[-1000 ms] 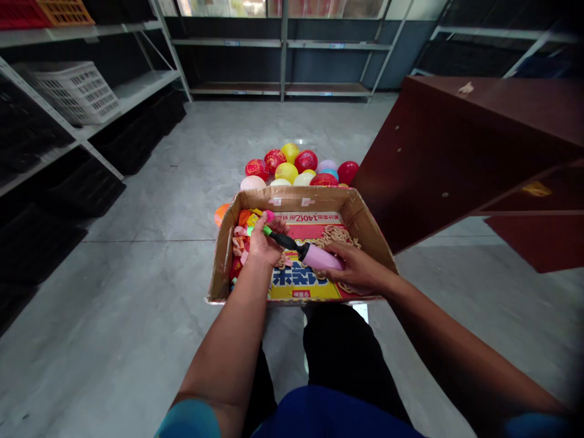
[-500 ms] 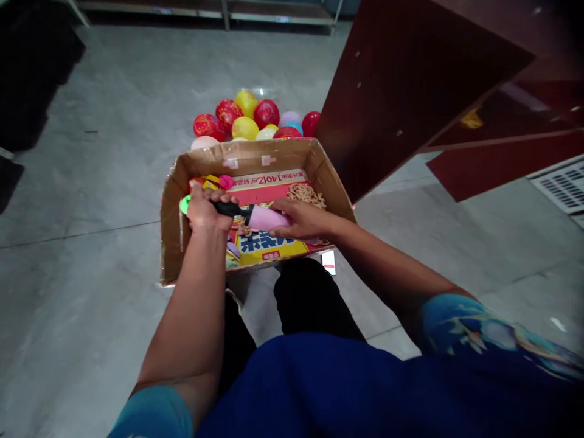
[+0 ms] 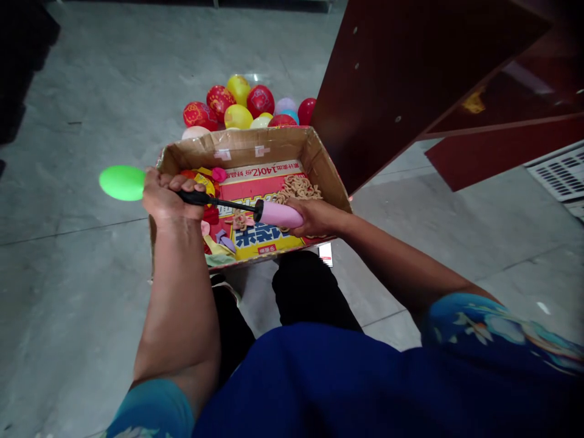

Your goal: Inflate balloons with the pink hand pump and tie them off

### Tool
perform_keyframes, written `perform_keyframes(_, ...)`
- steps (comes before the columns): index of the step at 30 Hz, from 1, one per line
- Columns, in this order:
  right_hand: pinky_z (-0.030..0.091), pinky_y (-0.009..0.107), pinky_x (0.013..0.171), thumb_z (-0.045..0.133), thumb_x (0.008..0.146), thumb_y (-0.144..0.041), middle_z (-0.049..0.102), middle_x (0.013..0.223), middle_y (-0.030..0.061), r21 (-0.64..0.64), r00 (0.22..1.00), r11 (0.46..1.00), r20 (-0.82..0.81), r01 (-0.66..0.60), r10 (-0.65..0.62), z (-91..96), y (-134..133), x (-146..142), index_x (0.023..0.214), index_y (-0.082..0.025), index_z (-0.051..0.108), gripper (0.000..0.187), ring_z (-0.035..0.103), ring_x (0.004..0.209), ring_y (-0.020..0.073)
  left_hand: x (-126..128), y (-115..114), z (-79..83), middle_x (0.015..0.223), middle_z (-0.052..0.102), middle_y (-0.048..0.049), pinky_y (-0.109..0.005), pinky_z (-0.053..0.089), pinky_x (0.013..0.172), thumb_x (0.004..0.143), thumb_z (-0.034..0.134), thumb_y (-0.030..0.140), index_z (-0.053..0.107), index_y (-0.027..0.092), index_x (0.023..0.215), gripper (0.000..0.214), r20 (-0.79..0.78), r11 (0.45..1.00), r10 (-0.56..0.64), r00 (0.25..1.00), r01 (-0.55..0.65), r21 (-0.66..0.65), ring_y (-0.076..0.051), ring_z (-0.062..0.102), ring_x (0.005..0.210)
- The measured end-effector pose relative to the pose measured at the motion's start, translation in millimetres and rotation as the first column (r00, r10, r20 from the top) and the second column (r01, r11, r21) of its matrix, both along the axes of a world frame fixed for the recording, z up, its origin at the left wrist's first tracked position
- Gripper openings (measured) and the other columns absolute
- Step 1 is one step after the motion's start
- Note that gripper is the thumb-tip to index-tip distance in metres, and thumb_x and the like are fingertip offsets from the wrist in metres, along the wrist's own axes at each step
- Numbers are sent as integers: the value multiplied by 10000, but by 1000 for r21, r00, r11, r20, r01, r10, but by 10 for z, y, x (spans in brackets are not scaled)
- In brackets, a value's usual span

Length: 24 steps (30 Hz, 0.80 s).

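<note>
My left hand (image 3: 167, 198) is closed around the black front end of a hand pump (image 3: 237, 207) and the neck of a green balloon (image 3: 122, 182), which bulges out to the left of my fist. My right hand (image 3: 314, 217) grips the pump's pink handle (image 3: 280, 214), pulled back so the thin rod shows. Both hands hover over an open cardboard box (image 3: 255, 143) on the floor. Inside it lie loose uninflated balloons (image 3: 214, 213) at the left and a heap of tan rubber bands (image 3: 296, 187) at the right.
A cluster of inflated red, yellow and pale balloons (image 3: 246, 106) lies on the grey floor behind the box. A dark red wooden cabinet (image 3: 410, 79) stands tilted at the right. A floor vent (image 3: 559, 176) is at the far right. My knees are under the box's near edge.
The green balloon has swollen from a small nub at my left fist to an egg-sized bulb. The pink handle has slid back from the black barrel. The view has tilted downward.
</note>
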State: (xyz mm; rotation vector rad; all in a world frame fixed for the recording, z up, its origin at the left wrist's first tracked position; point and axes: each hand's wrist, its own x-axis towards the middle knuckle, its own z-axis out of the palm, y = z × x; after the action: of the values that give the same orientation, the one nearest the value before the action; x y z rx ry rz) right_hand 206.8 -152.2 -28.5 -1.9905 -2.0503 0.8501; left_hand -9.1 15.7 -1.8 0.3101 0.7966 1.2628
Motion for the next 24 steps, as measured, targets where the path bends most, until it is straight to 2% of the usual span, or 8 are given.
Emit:
perform_keyframes(4, 359, 253, 630, 678, 695, -351, 669, 968, 27, -15, 1000, 1000, -8, 21, -21, -28, -40, 46, 1138, -241, 541, 476, 585, 779, 180, -87, 47, 36, 411, 228, 81, -249, 250, 441, 893, 367, 269, 184, 205, 618, 337, -11, 995, 58, 998, -57, 76, -75, 245, 361)
perform_keyframes(7, 372, 264, 638, 690, 683, -350, 668, 979, 35, -23, 1000, 1000, -15, 19, -19, -82, -13, 12, 1142, -239, 543, 495, 589, 790, 193, -100, 61, 24, 419, 224, 82, -249, 245, 447, 908, 363, 289, 182, 204, 620, 350, -20, 995, 59, 998, -57, 81, -70, 244, 366)
perform_keyframes(11, 392, 274, 658, 697, 673, -348, 662, 1003, 57, 7, 1000, 1000, -26, 7, -7, -129, 101, -139, 1145, -210, 530, 519, 591, 814, 204, -28, 17, -27, 429, 217, 74, -258, 243, 465, 929, 353, 332, 159, 207, 616, 389, -23, 998, -32, 999, 33, 53, -72, 241, 378)
perform_keyframes(17, 399, 262, 636, 699, 676, -376, 660, 990, 71, 17, 998, 1000, -62, -13, 14, -54, 353, -398, 1156, -163, 511, 558, 591, 802, 198, 126, -90, -27, 430, 208, 64, -263, 245, 465, 944, 346, 352, 144, 210, 615, 411, -1, 995, -102, 995, 102, -11, -79, 228, 392)
perform_keyframes(21, 411, 258, 660, 729, 660, -410, 656, 1022, 73, 1, 994, 1000, -109, -15, 15, -17, 469, -527, 1202, -157, 493, 642, 598, 820, 191, 72, -27, 9, 420, 206, 69, -257, 241, 441, 932, 355, 333, 147, 209, 617, 398, -16, 998, -62, 998, 62, -13, -75, 225, 390)
perform_keyframes(24, 420, 251, 662, 770, 611, -396, 657, 1028, 72, 19, 991, 1000, -134, -22, 24, -23, 489, -604, 1163, -165, 508, 653, 598, 824, 187, -58, 45, 40, 418, 204, 74, -253, 255, 420, 914, 377, 337, 156, 211, 618, 390, -37, 1000, -11, 999, 12, 15, -79, 231, 367)
